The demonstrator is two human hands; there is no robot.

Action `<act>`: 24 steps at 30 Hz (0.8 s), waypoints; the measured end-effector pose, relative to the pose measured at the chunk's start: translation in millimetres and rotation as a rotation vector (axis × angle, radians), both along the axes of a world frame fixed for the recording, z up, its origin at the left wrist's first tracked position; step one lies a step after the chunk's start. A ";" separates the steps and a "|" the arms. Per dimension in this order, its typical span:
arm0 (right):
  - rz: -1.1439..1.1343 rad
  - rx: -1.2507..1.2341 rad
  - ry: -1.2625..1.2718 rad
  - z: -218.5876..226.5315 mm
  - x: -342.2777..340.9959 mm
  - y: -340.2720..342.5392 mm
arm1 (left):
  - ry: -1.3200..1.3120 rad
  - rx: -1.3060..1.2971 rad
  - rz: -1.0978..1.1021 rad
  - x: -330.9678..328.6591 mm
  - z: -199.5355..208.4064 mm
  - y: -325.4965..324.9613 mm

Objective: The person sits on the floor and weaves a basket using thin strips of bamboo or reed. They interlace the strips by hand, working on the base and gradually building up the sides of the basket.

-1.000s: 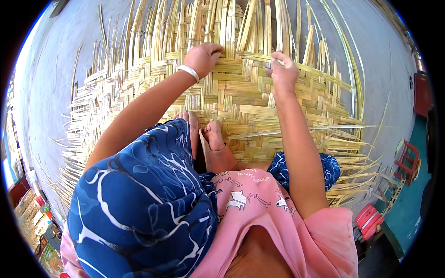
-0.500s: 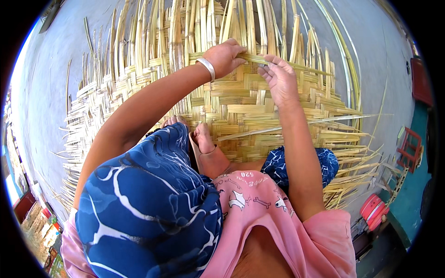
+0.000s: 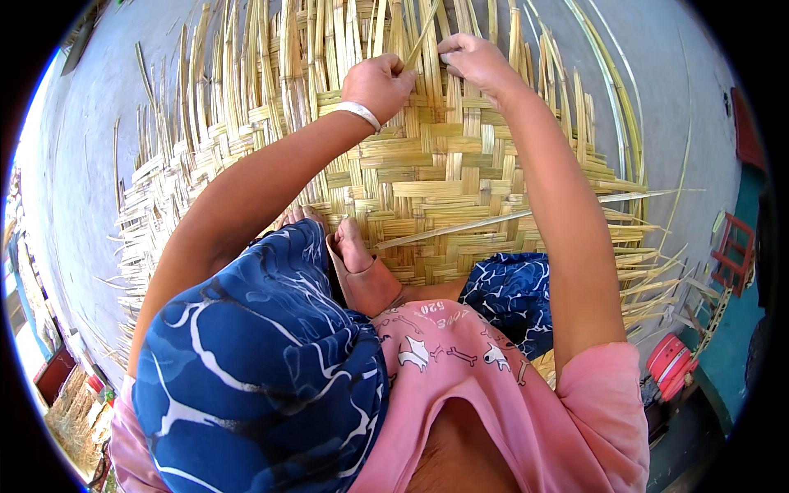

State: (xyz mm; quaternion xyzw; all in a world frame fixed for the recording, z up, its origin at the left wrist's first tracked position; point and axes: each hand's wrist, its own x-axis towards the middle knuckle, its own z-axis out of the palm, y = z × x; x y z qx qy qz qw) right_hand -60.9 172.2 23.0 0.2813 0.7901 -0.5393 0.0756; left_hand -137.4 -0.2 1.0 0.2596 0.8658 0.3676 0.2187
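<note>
A partly woven mat (image 3: pixel 427 193) of flat yellow-green cane strips spreads under and ahead of me, its loose strip ends fanning out at the far edge and both sides. With a white bangle at the wrist, my left hand (image 3: pixel 378 86) is closed on a narrow cane strip (image 3: pixel 424 34), which slants up and to the right from the fingertips. My right hand (image 3: pixel 481 66) is just right of that strip, above the upright strip ends. Its fingers are loosely curved and apart, and I see nothing between them.
One long loose strip (image 3: pixel 460 230) lies slantwise across the mat near my sandalled foot (image 3: pixel 353 246). Long thin strips (image 3: pixel 612 74) lie on the grey floor (image 3: pixel 686 123) to the right. Farther right are a red wooden frame (image 3: pixel 734 255) and a pink-red bundle (image 3: pixel 670 366).
The strip was stretched sideways between both hands and now slants away from me in the left hand. The right hand has moved farther forward; the left has shifted slightly left.
</note>
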 end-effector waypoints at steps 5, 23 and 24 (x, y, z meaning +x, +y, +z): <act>-0.072 0.003 0.045 -14.0 -28.6 6.1 | -0.127 0.142 0.071 -1.5 -5.4 -2.8; -0.049 0.060 0.030 -4.8 -29.7 -12.8 | -0.293 0.162 0.140 -8.4 -11.9 -1.5; -0.065 0.067 0.008 2.0 -25.6 -17.3 | -0.311 0.109 0.114 -9.9 -13.5 -1.1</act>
